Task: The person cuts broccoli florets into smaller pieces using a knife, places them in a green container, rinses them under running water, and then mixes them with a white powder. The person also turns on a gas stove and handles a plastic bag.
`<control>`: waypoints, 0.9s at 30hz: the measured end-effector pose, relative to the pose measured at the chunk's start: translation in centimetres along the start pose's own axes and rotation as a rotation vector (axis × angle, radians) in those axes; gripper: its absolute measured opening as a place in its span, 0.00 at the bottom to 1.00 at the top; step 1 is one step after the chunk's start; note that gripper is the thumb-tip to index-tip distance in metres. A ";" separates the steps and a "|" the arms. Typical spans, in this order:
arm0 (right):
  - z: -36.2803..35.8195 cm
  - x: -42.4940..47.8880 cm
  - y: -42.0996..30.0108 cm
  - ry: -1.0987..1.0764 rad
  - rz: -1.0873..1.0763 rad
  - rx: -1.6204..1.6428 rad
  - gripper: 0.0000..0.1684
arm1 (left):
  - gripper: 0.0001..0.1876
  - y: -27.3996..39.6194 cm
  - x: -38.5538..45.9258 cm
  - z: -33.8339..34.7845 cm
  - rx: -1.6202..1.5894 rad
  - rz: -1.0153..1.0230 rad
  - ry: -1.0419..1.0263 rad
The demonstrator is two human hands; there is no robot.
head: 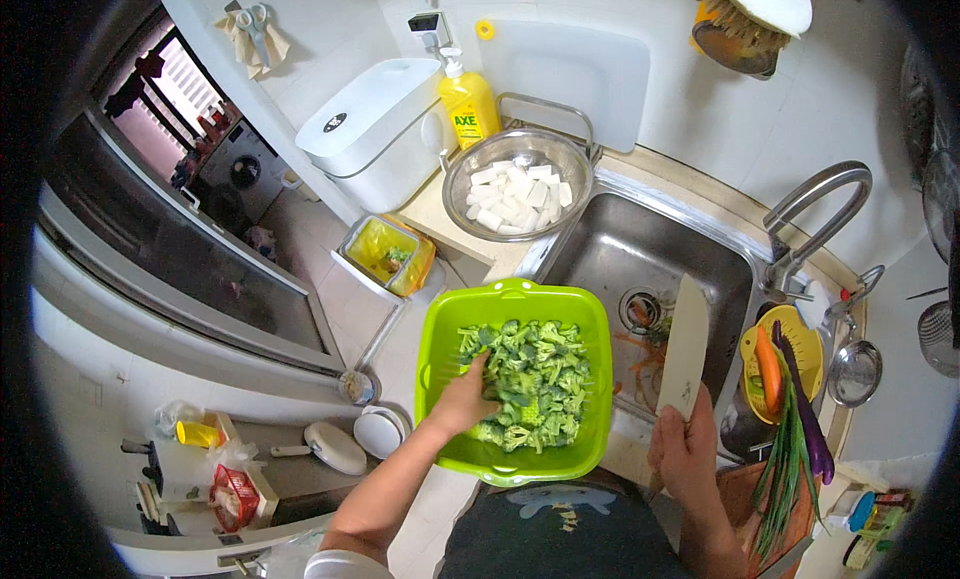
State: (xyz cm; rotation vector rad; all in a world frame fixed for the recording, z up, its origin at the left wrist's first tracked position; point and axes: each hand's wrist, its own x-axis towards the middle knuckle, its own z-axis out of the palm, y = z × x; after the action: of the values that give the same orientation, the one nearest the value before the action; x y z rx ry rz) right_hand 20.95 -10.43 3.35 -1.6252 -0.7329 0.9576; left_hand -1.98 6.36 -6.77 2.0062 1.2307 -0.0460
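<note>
A square lime-green basin (431, 331) sits in front of me, overlapping the left front of the sink. Cut broccoli florets (544, 384) cover much of its floor. My left hand (461, 402) reaches into it from the left, index finger and thumb spread against the florets; its other fingers are hard to see. A broad-bladed kitchen knife (684, 346) is gripped by its handle in my right hand (686, 444). Its blade points up and away, over the stainless steel sink (600, 237), right of the basin.
Cut white pieces (517, 196) fill a steel bowl (459, 204) behind the basin. Orange peelings (646, 376) lie in the sink by the faucet (817, 241). A yellow colander (810, 331) holds a carrot (768, 369), an eggplant (806, 406) and scallions (787, 459). A lined bin (382, 249) stands left.
</note>
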 end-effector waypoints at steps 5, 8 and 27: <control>-0.2 0.3 0.3 0.032 -0.062 -0.005 0.17 | 0.38 4.0 -1.0 -2.9 -0.065 -0.037 0.111; -0.1 0.4 -0.1 0.008 -0.081 -0.005 0.16 | 0.33 4.6 -0.7 -0.7 0.204 0.440 0.124; -2.7 0.1 1.8 0.155 0.020 -0.083 0.22 | 0.16 2.4 -1.3 -4.0 0.238 0.510 -0.010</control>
State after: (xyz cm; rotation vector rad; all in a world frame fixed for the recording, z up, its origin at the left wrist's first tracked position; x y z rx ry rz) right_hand 23.31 -12.03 1.92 -1.7604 -0.6581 0.8141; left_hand -2.20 7.30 -1.97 2.4703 0.7004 0.0503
